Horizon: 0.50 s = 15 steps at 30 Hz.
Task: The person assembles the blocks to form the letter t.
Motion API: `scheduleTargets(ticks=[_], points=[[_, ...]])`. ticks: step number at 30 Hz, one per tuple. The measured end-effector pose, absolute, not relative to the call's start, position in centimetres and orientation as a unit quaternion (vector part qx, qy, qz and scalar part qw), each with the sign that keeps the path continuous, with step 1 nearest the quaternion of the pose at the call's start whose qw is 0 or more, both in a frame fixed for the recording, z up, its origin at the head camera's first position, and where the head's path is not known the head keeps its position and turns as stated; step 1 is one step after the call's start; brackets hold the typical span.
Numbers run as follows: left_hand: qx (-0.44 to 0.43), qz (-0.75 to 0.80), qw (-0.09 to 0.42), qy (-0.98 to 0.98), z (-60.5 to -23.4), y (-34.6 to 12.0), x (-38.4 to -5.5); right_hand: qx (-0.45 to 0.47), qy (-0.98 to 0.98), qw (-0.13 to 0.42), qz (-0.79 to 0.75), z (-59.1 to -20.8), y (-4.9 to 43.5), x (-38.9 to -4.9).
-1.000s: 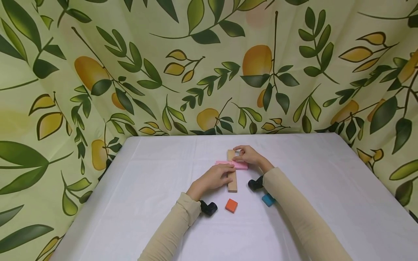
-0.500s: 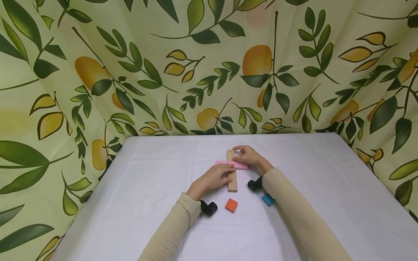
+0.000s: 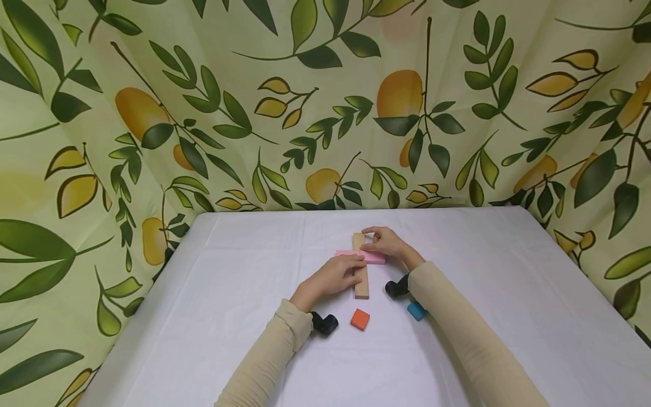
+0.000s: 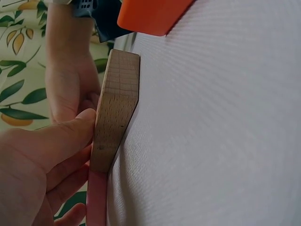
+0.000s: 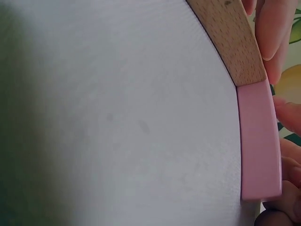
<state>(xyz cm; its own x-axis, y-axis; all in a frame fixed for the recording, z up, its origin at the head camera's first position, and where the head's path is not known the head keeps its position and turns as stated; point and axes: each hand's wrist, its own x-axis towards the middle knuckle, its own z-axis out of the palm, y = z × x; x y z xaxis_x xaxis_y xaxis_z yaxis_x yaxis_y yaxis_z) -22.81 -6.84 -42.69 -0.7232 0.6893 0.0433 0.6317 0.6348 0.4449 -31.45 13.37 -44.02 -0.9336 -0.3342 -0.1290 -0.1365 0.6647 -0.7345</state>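
Observation:
On the table a pink block [image 3: 375, 258] lies crosswise between two plain wooden blocks, together making a cross. The near wooden block [image 3: 361, 289] meets it end-on, as the left wrist view also shows. My left hand [image 3: 331, 276] lies over the middle, thumb touching the near wooden block and fairly straight fingers over the pink one. Its palm hides part of the pink block's left side. My right hand [image 3: 388, 242] curls thumb and index finger at the two ends of the far wooden block [image 3: 359, 240]. In the right wrist view the pink block [image 5: 259, 141] stands flush against the wood.
An orange block [image 3: 360, 320] lies in front of the cross, and a blue block [image 3: 417, 311] sits beside the right sleeve. Black wrist cameras [image 3: 325, 324] hang under both wrists. A leaf-patterned cloth [image 3: 285, 113] rises behind the white tabletop [image 3: 244, 249].

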Motion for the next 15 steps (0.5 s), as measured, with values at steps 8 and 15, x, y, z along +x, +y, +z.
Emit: scheduleTargets(ticks=[8,15], points=[[0.368,0.212,0.059,0.903,-42.66,-6.8,-22.77,-0.139,0.906,0.111,-0.384,-43.94,13.3,-31.25],[0.368,0.208,0.058,0.904,-42.89,-6.75,-22.87,-0.135,0.908,0.096,-0.384,-43.77,13.28,-30.87]])
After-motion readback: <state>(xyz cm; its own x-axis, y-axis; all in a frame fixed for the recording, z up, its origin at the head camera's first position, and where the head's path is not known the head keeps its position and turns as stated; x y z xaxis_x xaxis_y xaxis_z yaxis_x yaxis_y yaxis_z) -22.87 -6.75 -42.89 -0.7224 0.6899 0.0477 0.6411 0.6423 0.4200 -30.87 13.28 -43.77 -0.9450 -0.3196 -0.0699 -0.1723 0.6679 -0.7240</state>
